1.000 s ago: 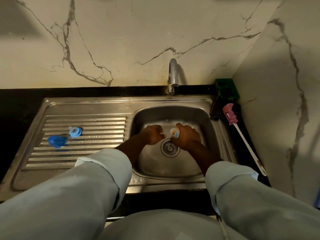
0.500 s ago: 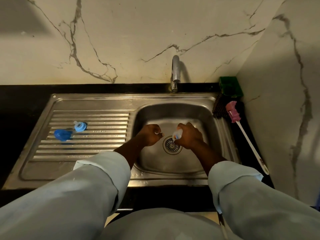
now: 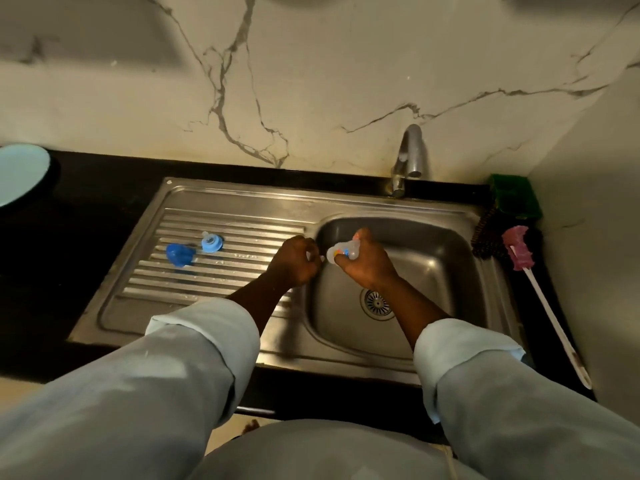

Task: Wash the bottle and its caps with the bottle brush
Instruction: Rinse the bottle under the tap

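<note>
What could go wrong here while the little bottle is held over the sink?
The bottle is small and gripped only by the right hand above the sink; it might slip and drop in. The dark blue cap and light blue cap lie loose on the drainboard near the left hand; the left sleeve could knock them away.

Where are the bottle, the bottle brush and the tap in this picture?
bottle [image 3: 341, 251], head view, on its clear body at the printed marks
bottle brush [image 3: 517, 249], head view, on its pink bristle head
tap [image 3: 410, 154], head view, on its bent metal spout
</note>
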